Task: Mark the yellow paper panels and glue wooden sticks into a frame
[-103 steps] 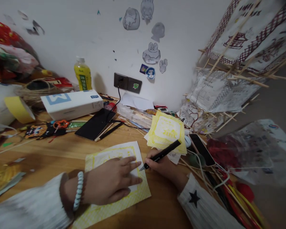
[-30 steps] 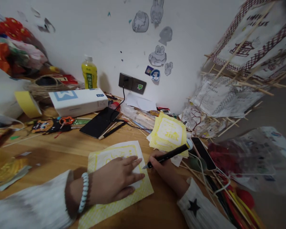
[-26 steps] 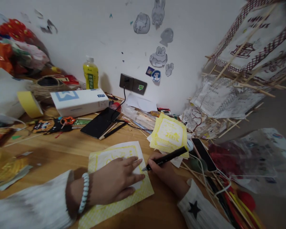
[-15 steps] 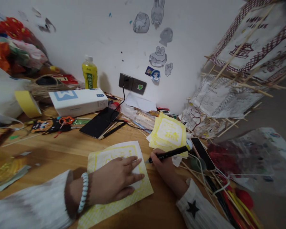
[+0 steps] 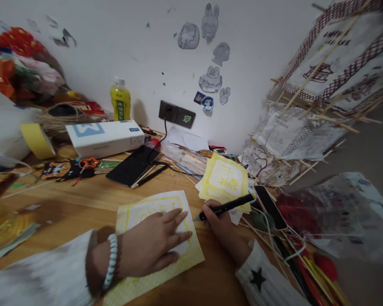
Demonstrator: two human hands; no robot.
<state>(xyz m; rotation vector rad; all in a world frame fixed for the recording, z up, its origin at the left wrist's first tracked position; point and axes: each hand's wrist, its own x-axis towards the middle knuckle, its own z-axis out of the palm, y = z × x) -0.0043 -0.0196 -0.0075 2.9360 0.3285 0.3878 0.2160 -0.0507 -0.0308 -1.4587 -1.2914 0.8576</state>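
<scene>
My left hand [image 5: 153, 240] lies flat with its fingers spread on a sheet of paper [image 5: 191, 250] that carries a yellow pattern and a drawn yellow border. Part of the drawing is hidden under that hand. Held in my right hand [image 5: 217, 216] is a black marker pen [image 5: 231, 205], its pale tip at the sheet's right edge. Whether the tip touches the paper I cannot tell. Just beyond the pen lies a stack of similar yellow-patterned sheets [image 5: 223, 176].
Behind the sheet lie a black tablet [image 5: 132, 165] and a white box [image 5: 105, 138], with a yellow drink bottle [image 5: 120, 102] by the wall. To the right are a phone [image 5: 270, 207], thin wooden sticks and cables. A stick-framed paper lantern [image 5: 306, 114] rises at right.
My right hand has brought the pen tip slightly left, to the sheet's edge. The left hand stays spread in place on the paper, and the view has shifted a little.
</scene>
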